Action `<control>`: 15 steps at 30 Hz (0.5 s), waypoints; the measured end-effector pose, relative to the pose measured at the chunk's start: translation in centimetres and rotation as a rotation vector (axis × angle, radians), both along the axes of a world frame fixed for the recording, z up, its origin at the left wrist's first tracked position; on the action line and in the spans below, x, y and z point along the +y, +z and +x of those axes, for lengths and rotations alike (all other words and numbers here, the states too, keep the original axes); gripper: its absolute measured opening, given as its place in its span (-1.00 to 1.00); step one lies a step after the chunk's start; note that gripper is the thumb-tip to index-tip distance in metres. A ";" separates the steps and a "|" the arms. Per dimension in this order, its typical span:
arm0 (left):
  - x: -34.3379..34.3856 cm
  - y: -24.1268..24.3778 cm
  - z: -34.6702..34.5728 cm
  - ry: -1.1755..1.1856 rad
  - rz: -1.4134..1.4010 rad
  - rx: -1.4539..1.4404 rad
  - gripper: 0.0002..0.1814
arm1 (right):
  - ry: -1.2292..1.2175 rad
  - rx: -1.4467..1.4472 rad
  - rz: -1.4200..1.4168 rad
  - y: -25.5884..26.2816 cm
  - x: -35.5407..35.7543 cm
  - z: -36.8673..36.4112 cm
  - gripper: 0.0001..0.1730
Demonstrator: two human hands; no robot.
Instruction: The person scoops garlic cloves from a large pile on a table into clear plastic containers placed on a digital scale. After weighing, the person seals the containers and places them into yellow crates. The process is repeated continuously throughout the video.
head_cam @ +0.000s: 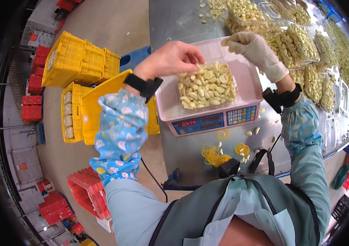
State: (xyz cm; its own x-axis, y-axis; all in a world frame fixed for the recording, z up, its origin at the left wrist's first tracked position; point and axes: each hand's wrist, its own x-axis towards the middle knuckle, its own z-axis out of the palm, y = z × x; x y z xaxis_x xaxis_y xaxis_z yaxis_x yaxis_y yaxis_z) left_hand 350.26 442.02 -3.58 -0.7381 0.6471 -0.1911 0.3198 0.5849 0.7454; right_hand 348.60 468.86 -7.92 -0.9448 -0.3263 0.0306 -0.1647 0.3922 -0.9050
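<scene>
My bare left hand [177,58] is over the upper left corner of a clear plastic box of peeled garlic cloves [206,87], its fingertips at the cloves there. That box stands on the pink tray of a digital scale [248,89] with a lit red display. My right hand [251,49], in a pale glove, is raised above the tray's upper right side, with its thumb and fingertips pinched around what looks like a garlic clove [224,42]. Both wrists wear black bands. The box's clear lid, hard to make out, seems to lie folded back beyond the cloves.
Filled garlic boxes [297,43] are stacked at the right, beside empty clear boxes [331,132] and a large spread of cloves [343,61]. Yellow rubber bands [214,155] and loose cloves lie near the metal table's front edge. Yellow crates [79,61] stand at the left.
</scene>
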 end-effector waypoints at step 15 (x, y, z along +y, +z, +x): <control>-5.3 -0.3 5.0 0.448 0.007 0.115 -0.68 | -0.148 -0.254 -0.043 -0.6 8.2 3.4 -0.73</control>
